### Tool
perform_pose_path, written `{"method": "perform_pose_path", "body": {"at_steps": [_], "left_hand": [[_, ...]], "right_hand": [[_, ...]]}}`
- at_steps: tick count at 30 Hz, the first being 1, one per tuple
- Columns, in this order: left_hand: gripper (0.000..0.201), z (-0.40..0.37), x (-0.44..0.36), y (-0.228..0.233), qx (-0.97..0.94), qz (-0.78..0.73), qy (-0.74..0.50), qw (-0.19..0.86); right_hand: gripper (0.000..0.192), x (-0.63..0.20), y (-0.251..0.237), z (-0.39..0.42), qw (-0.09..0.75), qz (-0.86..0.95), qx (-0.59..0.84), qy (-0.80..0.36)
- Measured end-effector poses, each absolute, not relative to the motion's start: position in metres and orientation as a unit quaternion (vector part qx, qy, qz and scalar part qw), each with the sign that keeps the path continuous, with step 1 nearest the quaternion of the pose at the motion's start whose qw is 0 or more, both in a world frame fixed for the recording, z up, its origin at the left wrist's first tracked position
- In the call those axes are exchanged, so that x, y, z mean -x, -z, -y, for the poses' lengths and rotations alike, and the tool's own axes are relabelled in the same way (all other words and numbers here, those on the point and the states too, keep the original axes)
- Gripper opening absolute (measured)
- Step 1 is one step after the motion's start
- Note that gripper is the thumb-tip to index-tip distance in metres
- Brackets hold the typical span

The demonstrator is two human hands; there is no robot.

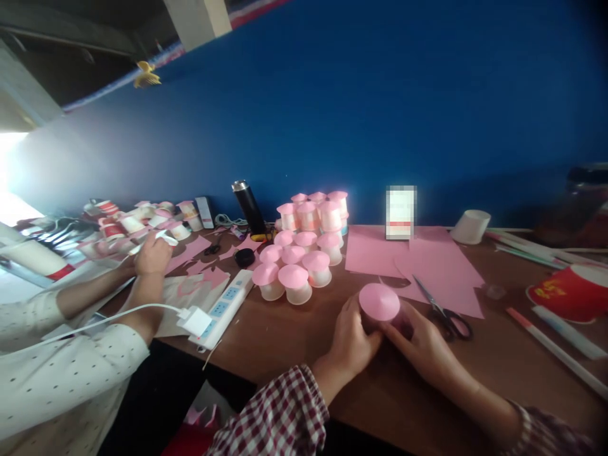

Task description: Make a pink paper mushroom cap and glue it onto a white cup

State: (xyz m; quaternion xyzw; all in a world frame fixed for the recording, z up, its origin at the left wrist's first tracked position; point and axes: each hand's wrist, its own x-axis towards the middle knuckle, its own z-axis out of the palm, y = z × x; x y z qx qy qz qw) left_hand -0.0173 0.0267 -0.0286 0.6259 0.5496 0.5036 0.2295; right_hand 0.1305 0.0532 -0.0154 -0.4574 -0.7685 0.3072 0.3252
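A cup with a round pink paper top [379,303] stands on the brown table [285,342], and both my hands wrap around it. My left hand [352,339] grips its left side. My right hand [422,345] holds its right side, fingers curled against the cup. Both sleeves are red and white checked. Black-handled scissors [446,313] lie just right of my right hand on pink paper sheets [427,259].
Several finished pink-topped cups [297,259] are grouped and stacked behind. A white power strip [225,307], black bottle [249,208], overturned white cup [470,226], red cup [572,292] and pens [555,348] lie around. A co-worker's hand [152,253] works at left.
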Motion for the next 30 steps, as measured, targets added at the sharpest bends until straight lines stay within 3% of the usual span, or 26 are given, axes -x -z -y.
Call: {"method": "perform_pose_path", "body": {"at_steps": [4,9,21,27,30], "left_hand": [[0.048,-0.027,0.017,0.025,-0.611,-0.542,-0.522,0.247],[0.057,-0.027,0.018,0.019,-0.579,-0.552,-0.541,0.258],[0.052,-0.026,0.017,0.016,-0.583,-0.556,-0.547,0.228],[0.052,-0.027,0.018,0.018,-0.604,-0.558,-0.535,0.194],[0.062,-0.026,0.019,0.021,-0.622,-0.538,-0.53,0.206]], "right_hand": [[0.035,-0.131,0.015,-0.053,0.371,0.743,0.436,-0.348],[0.036,-0.13,0.014,-0.051,0.394,0.713,0.433,-0.386],[0.041,-0.129,0.013,-0.051,0.353,0.757,0.432,-0.34],[0.041,-0.133,0.011,-0.055,0.379,0.767,0.45,-0.258],[0.046,-0.133,0.012,-0.057,0.394,0.769,0.429,-0.264]]}}
